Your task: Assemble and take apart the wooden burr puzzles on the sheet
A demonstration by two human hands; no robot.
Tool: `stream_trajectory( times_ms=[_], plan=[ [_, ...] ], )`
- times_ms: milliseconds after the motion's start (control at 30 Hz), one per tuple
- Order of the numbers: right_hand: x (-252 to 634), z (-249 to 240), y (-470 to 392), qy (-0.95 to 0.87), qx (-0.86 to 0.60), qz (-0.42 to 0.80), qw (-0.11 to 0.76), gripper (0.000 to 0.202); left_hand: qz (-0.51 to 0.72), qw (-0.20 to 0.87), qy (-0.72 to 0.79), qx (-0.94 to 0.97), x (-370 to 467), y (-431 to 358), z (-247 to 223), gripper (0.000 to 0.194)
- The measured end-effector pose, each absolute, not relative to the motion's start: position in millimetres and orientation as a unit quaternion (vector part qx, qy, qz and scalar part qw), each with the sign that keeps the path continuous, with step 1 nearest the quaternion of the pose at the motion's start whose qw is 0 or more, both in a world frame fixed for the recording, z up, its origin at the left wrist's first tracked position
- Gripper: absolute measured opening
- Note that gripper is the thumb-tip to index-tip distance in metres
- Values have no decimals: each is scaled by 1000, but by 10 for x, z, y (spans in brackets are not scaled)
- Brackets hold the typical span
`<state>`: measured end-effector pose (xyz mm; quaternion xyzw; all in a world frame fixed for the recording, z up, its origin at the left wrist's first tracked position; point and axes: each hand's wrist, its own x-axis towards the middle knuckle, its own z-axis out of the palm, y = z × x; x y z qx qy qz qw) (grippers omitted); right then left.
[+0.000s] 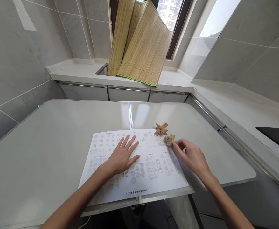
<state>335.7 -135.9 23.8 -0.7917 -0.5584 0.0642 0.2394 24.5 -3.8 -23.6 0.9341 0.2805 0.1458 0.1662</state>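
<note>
room: grey-tiled walls [8,57], window [170,12] at the far side, pale ledge [74,70] beneath.
table [46,152]: white, glossy with glare, seamed across the middle.
bamboo mat [144,51]: green-edged, folded, stood upright before the window, perhaps for storage.
printed sheet [145,173]: rows of small line drawings, laid at the near edge, presumably for viewing.
left hand [121,156]: palm down, fingers spread on the sheet, apparently keeping it flat.
right hand [191,156]: thumb and forefinger close together against the compact wooden block [170,140]; cannot tell whether they pinch it.
cross-shaped wooden block [161,128]: just beside the compact one, at the sheet's far right corner, likely for easy reach.
</note>
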Motion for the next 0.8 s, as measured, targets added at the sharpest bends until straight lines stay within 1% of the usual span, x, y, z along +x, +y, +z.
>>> stream_trajectory(
  times_ms=[67, 167, 267, 367, 433, 500, 567, 633, 733, 800],
  plan=[
    [3434, 234, -1131, -580, -773, -6, 259, 42, 148, 165, 280, 934, 258, -26, -246, 64],
    [3520, 156, -777, -575, -779, -75, 240, 51, 152, 163, 282, 933, 268, -15, -248, 63],
    [3549, 84, -505, -580, -781, -74, 220, 55, 168, 168, 283, 929, 264, -21, -234, 59],
    [3501, 89, -363, -591, -776, -56, 210, 47, 177, 181, 285, 925, 258, -39, -213, 57],
    [3413, 143, -332, -600, -765, -60, 224, 41, 185, 196, 292, 918, 259, -48, -197, 57],
    [3276, 227, -334, -611, -746, -61, 258, 38, 216, 220, 314, 898, 261, -50, -173, 53],
    [3096, 322, -349, -619, -723, -28, 306, 36, 267, 269, 361, 852, 259, -39, -141, 47],
    [2892, 400, -360, -625, -691, 47, 360, 34, 316, 353, 405, 782, 251, -12, -110, 43],
    [2595, 431, -346, -629, -624, 200, 418, 38, 354, 489, 397, 691, 230, 48, -91, 50],
    [2426, 384, -317, -607, -587, 297, 447, 41, 366, 548, 365, 657, 216, 82, -96, 60]
  ],
)
